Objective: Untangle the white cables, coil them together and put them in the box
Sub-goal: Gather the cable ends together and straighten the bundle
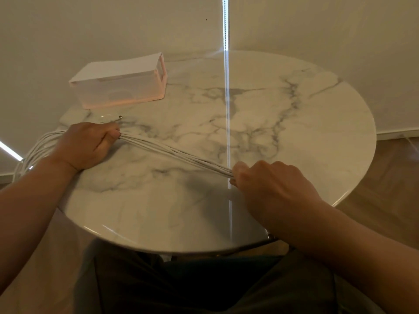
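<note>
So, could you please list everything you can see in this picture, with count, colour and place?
table: one, round, white marble with grey veins, in front of the person.
box: one, translucent with a white top, far left on the table.
plug: one, dark-tipped, on the table just in front of the box.
white cables: several, white, bundled, stretched between both hands over the table, looping off its left edge.
light strip: one, bright white, vertical on the back wall.
left hand: one, grips the bundle's left part.
right hand: one, grips its right end.
</note>
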Demonstrator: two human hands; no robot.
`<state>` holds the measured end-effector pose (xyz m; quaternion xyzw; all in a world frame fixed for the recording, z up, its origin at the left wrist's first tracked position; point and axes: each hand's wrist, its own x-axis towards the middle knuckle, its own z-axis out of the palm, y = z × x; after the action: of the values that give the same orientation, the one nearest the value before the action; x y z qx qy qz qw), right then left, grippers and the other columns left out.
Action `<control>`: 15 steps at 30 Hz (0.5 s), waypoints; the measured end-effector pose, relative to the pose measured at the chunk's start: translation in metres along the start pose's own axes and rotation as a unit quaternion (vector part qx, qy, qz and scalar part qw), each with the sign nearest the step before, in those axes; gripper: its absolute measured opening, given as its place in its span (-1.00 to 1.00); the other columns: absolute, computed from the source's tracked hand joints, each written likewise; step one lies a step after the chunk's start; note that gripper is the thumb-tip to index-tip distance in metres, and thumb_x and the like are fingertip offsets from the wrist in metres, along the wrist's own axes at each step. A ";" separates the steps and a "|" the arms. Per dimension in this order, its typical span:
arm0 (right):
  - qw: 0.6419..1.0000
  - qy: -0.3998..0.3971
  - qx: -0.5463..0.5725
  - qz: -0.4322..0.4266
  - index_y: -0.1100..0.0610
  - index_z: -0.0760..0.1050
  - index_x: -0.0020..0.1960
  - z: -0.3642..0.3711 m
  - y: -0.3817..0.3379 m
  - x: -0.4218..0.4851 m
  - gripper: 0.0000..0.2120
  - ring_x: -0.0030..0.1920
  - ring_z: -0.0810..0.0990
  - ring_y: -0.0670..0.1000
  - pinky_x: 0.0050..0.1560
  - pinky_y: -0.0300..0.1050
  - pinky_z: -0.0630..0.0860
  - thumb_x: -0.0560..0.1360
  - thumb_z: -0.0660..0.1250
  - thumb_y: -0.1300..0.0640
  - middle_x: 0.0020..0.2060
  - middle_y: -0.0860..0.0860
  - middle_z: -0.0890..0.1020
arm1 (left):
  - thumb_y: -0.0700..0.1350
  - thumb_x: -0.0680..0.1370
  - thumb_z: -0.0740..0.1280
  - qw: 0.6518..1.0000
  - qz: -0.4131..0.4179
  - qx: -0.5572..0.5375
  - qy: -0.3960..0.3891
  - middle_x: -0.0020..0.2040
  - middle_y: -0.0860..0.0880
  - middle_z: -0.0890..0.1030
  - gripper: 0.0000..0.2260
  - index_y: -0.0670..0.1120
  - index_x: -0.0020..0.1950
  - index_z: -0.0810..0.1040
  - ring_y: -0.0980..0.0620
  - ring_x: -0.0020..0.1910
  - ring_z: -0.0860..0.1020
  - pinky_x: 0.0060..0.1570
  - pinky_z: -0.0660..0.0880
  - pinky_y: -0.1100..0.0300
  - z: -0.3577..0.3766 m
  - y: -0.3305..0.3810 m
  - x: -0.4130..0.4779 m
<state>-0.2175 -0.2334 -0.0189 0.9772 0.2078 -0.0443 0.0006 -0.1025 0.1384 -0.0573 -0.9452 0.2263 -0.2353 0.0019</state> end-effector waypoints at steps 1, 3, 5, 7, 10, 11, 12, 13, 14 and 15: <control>1.000 0.001 0.004 0.001 0.09 0.35 0.00 0.002 0.001 0.000 -0.89 -0.42 0.31 -0.04 -0.41 -0.14 0.26 0.67 0.08 0.15 -0.35 -0.04 0.33 | 0.09 0.60 -0.01 1.000 0.001 0.002 -0.001 -0.29 -0.25 0.60 -0.70 -0.02 -0.14 0.40 -0.30 -0.32 0.59 -0.30 0.48 -0.05 0.000 -0.001 0.000; 1.000 -0.004 0.011 0.001 0.07 0.32 -0.05 0.004 0.003 -0.001 -0.87 -0.41 0.31 -0.04 -0.41 -0.13 0.25 0.67 0.07 0.14 -0.35 -0.04 0.34 | 0.09 0.60 -0.01 1.000 0.000 0.003 -0.002 -0.29 -0.26 0.60 -0.68 -0.03 -0.14 0.43 -0.31 -0.32 0.58 -0.30 0.47 -0.05 0.001 -0.003 0.000; 1.000 -0.013 0.015 -0.001 0.06 0.29 -0.08 0.003 0.005 -0.002 -0.84 -0.41 0.29 -0.04 -0.42 -0.13 0.21 0.67 0.06 0.13 -0.35 -0.04 0.33 | 0.09 0.60 0.00 1.000 0.003 0.001 0.000 -0.30 -0.25 0.59 -0.69 -0.04 -0.14 0.41 -0.31 -0.33 0.58 -0.31 0.46 -0.04 0.001 -0.003 0.000; 1.000 -0.022 0.014 -0.004 0.06 0.30 -0.08 0.002 0.007 -0.004 -0.83 -0.39 0.28 -0.03 -0.41 -0.13 0.20 0.67 0.05 0.11 -0.34 -0.05 0.31 | 0.08 0.60 0.00 1.000 0.012 0.002 -0.002 -0.29 -0.25 0.60 -0.69 -0.04 -0.16 0.42 -0.31 -0.33 0.58 -0.31 0.45 -0.03 0.001 -0.002 0.000; 1.000 -0.022 0.008 -0.005 0.06 0.35 -0.05 0.002 0.010 -0.006 -0.81 -0.39 0.31 -0.05 -0.43 -0.16 0.20 0.68 0.03 0.09 -0.34 -0.05 0.34 | 0.08 0.60 0.00 1.000 0.022 -0.006 -0.009 -0.30 -0.23 0.60 -0.72 -0.03 -0.15 0.38 -0.28 -0.34 0.58 -0.31 0.47 -0.03 -0.001 0.002 0.001; 1.000 -0.017 0.005 -0.005 0.05 0.36 -0.05 0.003 0.011 -0.007 -0.81 -0.38 0.34 -0.04 -0.42 -0.15 0.21 0.68 0.02 0.08 -0.34 -0.05 0.35 | 0.07 0.60 0.00 1.000 0.026 -0.007 -0.009 -0.31 -0.22 0.59 -0.73 -0.02 -0.14 0.36 -0.27 -0.35 0.58 -0.31 0.47 -0.03 -0.001 0.004 0.001; 1.000 -0.009 -0.003 -0.006 0.04 0.34 -0.05 0.003 0.012 -0.009 -0.80 -0.35 0.38 -0.02 -0.40 -0.12 0.24 0.68 0.01 0.04 -0.32 -0.05 0.36 | 0.07 0.60 0.00 0.999 0.032 -0.006 -0.007 -0.32 -0.22 0.59 -0.73 -0.03 -0.15 0.38 -0.27 -0.36 0.58 -0.32 0.48 -0.02 -0.002 0.006 0.000; 1.000 -0.002 -0.012 -0.008 0.03 0.30 -0.04 0.003 0.012 -0.010 -0.78 -0.30 0.43 0.00 -0.35 -0.09 0.28 0.68 -0.02 -0.03 -0.28 -0.06 0.37 | 0.06 0.60 0.01 0.999 0.039 -0.005 -0.005 -0.33 -0.21 0.59 -0.70 -0.04 -0.17 0.41 -0.26 -0.37 0.58 -0.33 0.48 -0.01 -0.002 0.007 0.000; 1.000 0.001 -0.022 -0.005 0.02 0.25 -0.01 0.002 0.012 -0.011 -0.76 -0.24 0.47 0.02 -0.29 -0.08 0.31 0.68 -0.04 -0.11 -0.20 -0.06 0.40 | 0.06 0.60 0.01 0.999 0.046 -0.004 -0.003 -0.34 -0.20 0.59 -0.66 -0.09 -0.17 0.45 -0.26 -0.39 0.58 -0.35 0.47 0.01 -0.002 0.008 0.000; 1.000 0.000 -0.029 0.001 0.00 0.24 0.05 -0.001 0.012 -0.012 -0.72 -0.17 0.50 0.03 -0.25 -0.08 0.33 0.65 -0.06 -0.19 -0.10 -0.04 0.43 | 0.07 0.60 0.01 0.999 0.050 -0.005 -0.005 -0.34 -0.19 0.58 -0.64 -0.11 -0.18 0.46 -0.26 -0.39 0.57 -0.35 0.47 0.01 -0.002 0.008 -0.001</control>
<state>-0.2236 -0.2490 -0.0172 0.9769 0.2082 -0.0380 0.0289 -0.1073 0.1314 -0.0569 -0.9338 0.2748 -0.2289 0.0099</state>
